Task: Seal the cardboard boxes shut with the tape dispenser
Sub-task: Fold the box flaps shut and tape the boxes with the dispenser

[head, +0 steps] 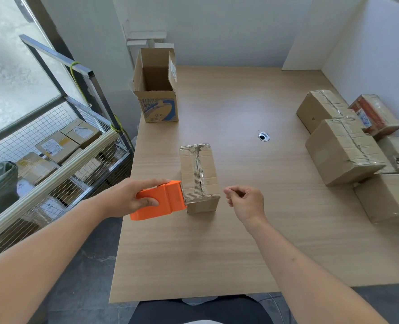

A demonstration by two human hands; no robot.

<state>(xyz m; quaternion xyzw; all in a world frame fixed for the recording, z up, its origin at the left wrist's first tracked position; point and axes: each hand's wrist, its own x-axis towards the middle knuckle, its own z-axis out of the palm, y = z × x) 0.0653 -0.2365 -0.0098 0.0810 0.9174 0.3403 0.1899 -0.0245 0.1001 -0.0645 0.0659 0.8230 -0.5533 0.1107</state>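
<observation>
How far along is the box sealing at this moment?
Done: taped boxes stacked at the table's right. In hand: the left hand presses the orange tape dispenser against the centre box; the right hand hovers beside it. Left: the open box at the far left corner.

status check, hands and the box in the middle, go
Left hand grips orange tape dispenser against taped box. Right hand loosely curled, empty, beside it. Nothing in the way.
</observation>
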